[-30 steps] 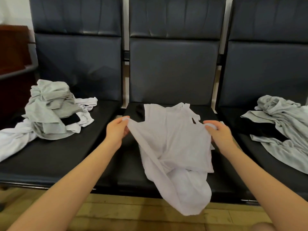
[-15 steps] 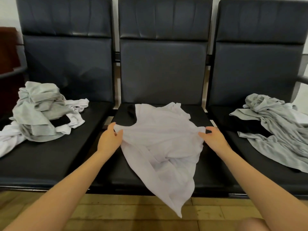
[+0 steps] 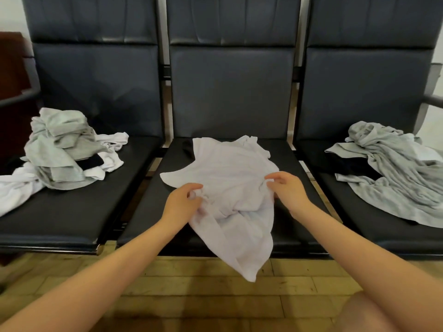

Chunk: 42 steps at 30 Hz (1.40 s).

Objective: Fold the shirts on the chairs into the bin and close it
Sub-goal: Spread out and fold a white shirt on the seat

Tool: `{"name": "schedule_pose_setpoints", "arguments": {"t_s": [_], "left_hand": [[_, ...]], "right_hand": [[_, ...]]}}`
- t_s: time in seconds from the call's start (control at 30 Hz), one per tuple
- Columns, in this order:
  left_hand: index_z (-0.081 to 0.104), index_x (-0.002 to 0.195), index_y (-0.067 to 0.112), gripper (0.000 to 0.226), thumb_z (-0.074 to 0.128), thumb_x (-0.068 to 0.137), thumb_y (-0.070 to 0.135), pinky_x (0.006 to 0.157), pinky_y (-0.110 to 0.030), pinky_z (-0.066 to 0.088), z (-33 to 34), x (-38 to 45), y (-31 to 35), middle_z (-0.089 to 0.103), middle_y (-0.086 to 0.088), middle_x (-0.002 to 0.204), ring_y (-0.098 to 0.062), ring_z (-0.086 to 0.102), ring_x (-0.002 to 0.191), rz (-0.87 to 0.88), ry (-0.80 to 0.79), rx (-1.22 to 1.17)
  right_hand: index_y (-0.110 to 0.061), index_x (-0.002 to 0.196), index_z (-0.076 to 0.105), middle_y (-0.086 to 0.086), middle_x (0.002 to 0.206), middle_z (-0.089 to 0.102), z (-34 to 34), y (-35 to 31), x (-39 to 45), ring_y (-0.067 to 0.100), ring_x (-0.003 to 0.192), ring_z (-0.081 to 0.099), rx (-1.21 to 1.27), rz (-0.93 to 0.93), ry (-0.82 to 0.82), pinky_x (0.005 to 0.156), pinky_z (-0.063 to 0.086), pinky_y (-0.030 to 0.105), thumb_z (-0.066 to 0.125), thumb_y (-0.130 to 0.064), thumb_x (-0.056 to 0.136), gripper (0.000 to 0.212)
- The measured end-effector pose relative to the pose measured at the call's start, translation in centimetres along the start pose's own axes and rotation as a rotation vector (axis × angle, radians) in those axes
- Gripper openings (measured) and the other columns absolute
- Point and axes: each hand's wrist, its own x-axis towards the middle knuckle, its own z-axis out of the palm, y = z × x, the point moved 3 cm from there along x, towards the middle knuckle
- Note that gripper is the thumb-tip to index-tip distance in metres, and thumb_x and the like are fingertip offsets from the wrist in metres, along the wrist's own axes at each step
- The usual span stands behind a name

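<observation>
Right, three dark padded chairs stand in a row against a pale wall, seats joined side by side, and below them runs a floor of worn yellowish wooden blocks [image 3: 215, 293]. The middle chair [image 3: 230, 92] carries the white shirt [image 3: 230, 173], spread across the seat with its upper part lying flat toward the backrest and its lower end spilling over the front edge, hanging down in front of the floor. Both hands are on it, apart from each other. The left hand [image 3: 184, 200] has its fingers curled into a bunch of cloth near the shirt's left side; the right hand [image 3: 287, 190] pinches a gathered fold on the right side, fingers bent over the fabric. Between them the cloth is rucked into creases.

On the left chair [image 3: 96, 92] sits a heap of grey and white clothes [image 3: 64, 149], with one black piece tucked in and a white one trailing off to the left. On the right chair [image 3: 369, 92] lies a rumpled grey garment [image 3: 393, 173], over something black beside it. At the far left, a dark reddish wooden piece of furniture [image 3: 12, 68] shows behind the armrest.
</observation>
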Motion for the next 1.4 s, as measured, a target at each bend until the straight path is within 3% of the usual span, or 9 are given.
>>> {"name": "schedule_pose_setpoints", "arguments": {"t_s": [0.17,0.3,0.43,0.63,0.93,1.07,1.17,1.3,1.4], "left_hand": [[0.061,0.120,0.024,0.035,0.044,0.095,0.007,0.100,-0.040,0.046,-3.3,1.9,1.7,0.057,-0.003,0.129,-0.020,0.053,0.117,-0.074,0.172,-0.462],[0.063,0.119,0.021,0.042,0.040,0.090,0.002,0.090,-0.033,0.048,-7.0,3.9,2.4,0.058,-0.004,0.122,-0.020,0.057,0.106,-0.157,0.299,-0.664],[0.058,0.127,0.020,0.033,0.052,0.095,0.019,0.088,-0.026,0.039,-8.0,5.2,1.5,0.053,0.004,0.124,-0.012,0.049,0.107,-0.027,0.278,-0.282],[0.041,0.142,0.018,0.051,0.054,0.094,0.009,0.084,-0.028,0.038,-5.2,5.2,-2.1,0.053,-0.009,0.133,-0.023,0.051,0.107,-0.048,0.061,0.111],[0.033,0.146,0.020,0.052,0.046,0.096,0.018,0.075,-0.033,0.042,-5.9,3.1,-3.9,0.059,-0.004,0.111,-0.020,0.055,0.092,0.054,0.033,0.322],[0.032,0.146,0.020,0.050,0.046,0.098,0.020,0.075,-0.031,0.042,-5.4,2.1,-3.7,0.060,-0.006,0.111,-0.018,0.053,0.090,0.081,-0.004,0.376],[0.040,0.143,0.021,0.045,0.045,0.098,0.017,0.079,-0.029,0.041,-5.0,1.8,-3.4,0.059,-0.001,0.111,-0.017,0.054,0.095,0.102,-0.035,0.279],[0.046,0.139,0.020,0.040,0.041,0.100,0.013,0.090,-0.026,0.037,-5.2,1.8,-2.9,0.055,-0.001,0.129,-0.014,0.050,0.110,0.068,-0.004,0.061],[0.053,0.132,0.020,0.037,0.040,0.099,0.011,0.087,-0.026,0.040,-5.8,1.9,-2.6,0.057,0.002,0.123,-0.016,0.053,0.113,0.047,0.079,-0.125]], "right_hand": [[-0.014,0.126,0.055,0.007,0.112,0.061,-3.2,-1.8,1.1,0.020,0.098,0.062,0.888,0.205,0.055,0.079,0.053,0.032,0.052,-0.002,0.095,0.033],[-0.015,0.135,0.051,0.009,0.119,0.059,-6.5,-1.6,3.2,0.022,0.104,0.062,1.079,0.172,0.142,0.088,0.051,0.034,0.049,-0.003,0.096,0.041],[-0.013,0.127,0.058,0.010,0.123,0.061,-6.0,-1.0,3.5,0.020,0.106,0.062,0.831,0.147,0.241,0.081,0.053,0.029,0.054,-0.002,0.094,0.035],[-0.020,0.136,0.049,0.002,0.133,0.054,-1.3,1.9,2.8,0.019,0.115,0.052,-0.012,0.159,-0.093,0.090,0.045,0.032,0.056,-0.024,0.094,0.043],[-0.027,0.140,0.042,-0.003,0.123,0.060,-0.6,2.4,2.0,0.017,0.112,0.055,-0.529,-0.067,-0.218,0.092,0.043,0.030,0.063,-0.044,0.088,0.059],[-0.033,0.132,0.050,-0.006,0.126,0.057,1.0,2.4,2.3,0.018,0.115,0.053,-0.555,-0.164,-0.200,0.103,0.041,0.035,0.061,-0.036,0.089,0.044],[-0.031,0.123,0.058,-0.005,0.120,0.062,1.8,2.2,2.9,0.017,0.105,0.058,-0.506,-0.185,-0.141,0.090,0.047,0.028,0.055,-0.029,0.093,0.030],[-0.026,0.099,0.065,-0.004,0.100,0.065,0.8,1.3,2.9,0.017,0.098,0.061,-0.153,-0.213,-0.047,0.070,0.042,0.012,0.053,-0.015,0.096,0.016],[-0.023,0.104,0.065,-0.002,0.106,0.064,-1.0,-0.3,2.2,0.022,0.105,0.060,0.315,-0.070,0.088,0.083,0.052,0.029,0.055,-0.015,0.095,0.016]]}}
